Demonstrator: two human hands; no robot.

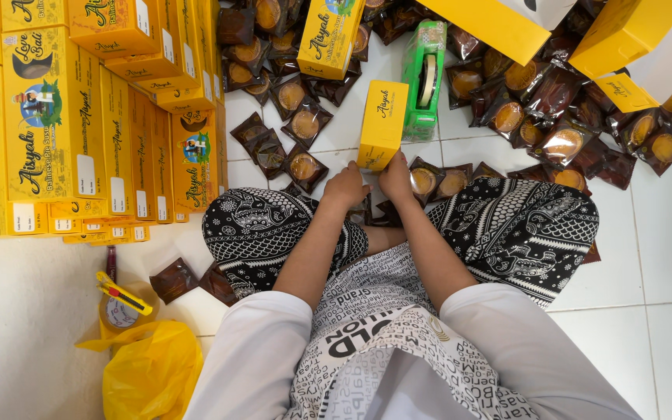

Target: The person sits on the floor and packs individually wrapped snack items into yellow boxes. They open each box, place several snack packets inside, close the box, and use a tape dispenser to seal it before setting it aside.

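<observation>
A long yellow carton [383,123] lies on the white tile floor in front of my crossed legs. My right hand [397,177] grips its near end. Just left of it, my left hand [345,187] has its fingers curled downward over the dark packets between my knees; what it holds, if anything, is hidden. Several round golden pastries in dark clear wrappers [305,123] lie scattered around the carton.
Stacks of yellow cartons [79,117] fill the left side, with more cartons [631,39] at the top right. A green tape dispenser [425,78] stands beside the carton. A yellow utility knife [123,294] and a yellow plastic bag [153,373] lie at the lower left.
</observation>
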